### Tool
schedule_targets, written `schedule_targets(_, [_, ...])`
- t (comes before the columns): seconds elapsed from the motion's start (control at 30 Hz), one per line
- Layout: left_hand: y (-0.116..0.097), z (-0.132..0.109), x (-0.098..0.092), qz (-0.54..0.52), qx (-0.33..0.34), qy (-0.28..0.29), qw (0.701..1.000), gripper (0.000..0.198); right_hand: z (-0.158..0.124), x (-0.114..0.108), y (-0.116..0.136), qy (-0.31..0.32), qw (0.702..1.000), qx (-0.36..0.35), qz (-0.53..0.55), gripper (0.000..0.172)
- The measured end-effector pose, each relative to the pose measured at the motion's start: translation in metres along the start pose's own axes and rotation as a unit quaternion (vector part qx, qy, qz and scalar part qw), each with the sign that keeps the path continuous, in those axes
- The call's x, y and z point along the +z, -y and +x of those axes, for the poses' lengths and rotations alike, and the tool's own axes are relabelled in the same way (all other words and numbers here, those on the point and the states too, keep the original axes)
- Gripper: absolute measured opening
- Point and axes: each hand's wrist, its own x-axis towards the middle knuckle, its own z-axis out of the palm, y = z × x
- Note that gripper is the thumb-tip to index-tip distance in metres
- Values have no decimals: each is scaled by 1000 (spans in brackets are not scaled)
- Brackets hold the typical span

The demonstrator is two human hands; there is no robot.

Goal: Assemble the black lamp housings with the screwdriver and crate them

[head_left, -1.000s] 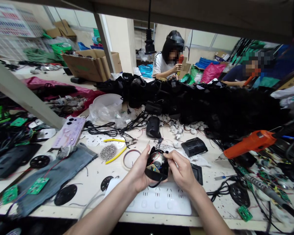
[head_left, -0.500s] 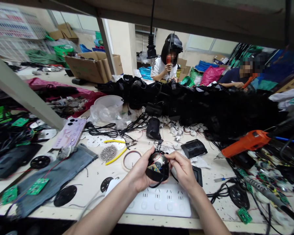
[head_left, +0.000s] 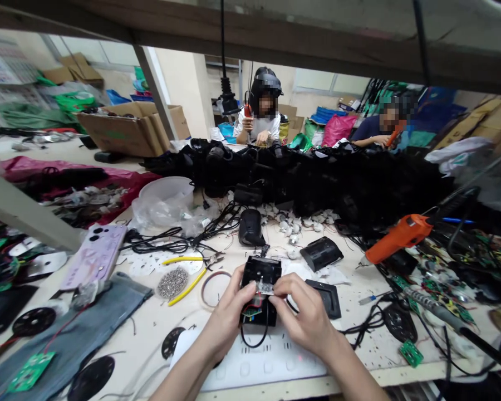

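Note:
My left hand (head_left: 229, 313) is closed around a black plastic housing (head_left: 262, 267), its open side facing me. Inside the housing show a small circuit board and coloured wires, and a black cable (head_left: 254, 346) loops out below. With thumb and fingertips my right hand (head_left: 304, 307) pinches the end of a small pale, clear-looking piece (head_left: 265, 288) lying across the middle of the housing. My left thumb presses near its other end. What exactly this piece is, I cannot make out. Under both hands lies a white power strip (head_left: 217, 372).
Yellow-handled cutters (head_left: 183, 259), a pile of small screws (head_left: 173, 282) and a tape roll (head_left: 215, 289) lie left of my hands. At right is an orange electric screwdriver (head_left: 398, 239). Black covers (head_left: 321, 253) lie beyond. Two people sit across a heap of black parts (head_left: 317, 172).
The housing has been tilted so that its open inside faces me more. My right fingers now hold the pale piece across it. The whole view has shifted, with the scene sliding left.

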Motion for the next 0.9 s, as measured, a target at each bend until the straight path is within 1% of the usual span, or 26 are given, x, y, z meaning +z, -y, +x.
schedule_targets(0.1, [3,-1,-5,44,43,17,998,55,-1,3,3,-1,999,-41,-25,18])
schedule_targets(0.17, [4,-2,-9,68,71,10,995,59,-2,3,7,-1,997,-56,-58,19])
schedule_targets(0.3, [1,-5,-15,88,112,-4,990,68,-3,3,12,0,991,-75,-110,20])
schedule_targets(0.43, [2,-5,-18,81,129,-2,988,70,-2,4,15,-1,991,-77,-105,20])
schedule_targets(0.53, [9,-3,-18,22,101,6,995,74,-1,7,14,-9,993,-71,-94,20])
schedule_targets(0.6, [14,-3,-20,-31,67,30,997,77,0,8,15,-12,993,-69,-91,19])
schedule_targets(0.67, [18,-2,-22,-71,41,57,995,75,0,8,17,-13,993,-70,-92,17])
schedule_targets(0.8, [24,0,-32,-140,19,94,986,69,3,9,24,-13,992,-78,-93,15])
schedule_targets(0.9, [27,4,-39,-205,-1,140,969,60,5,11,30,-9,993,-80,-84,11])
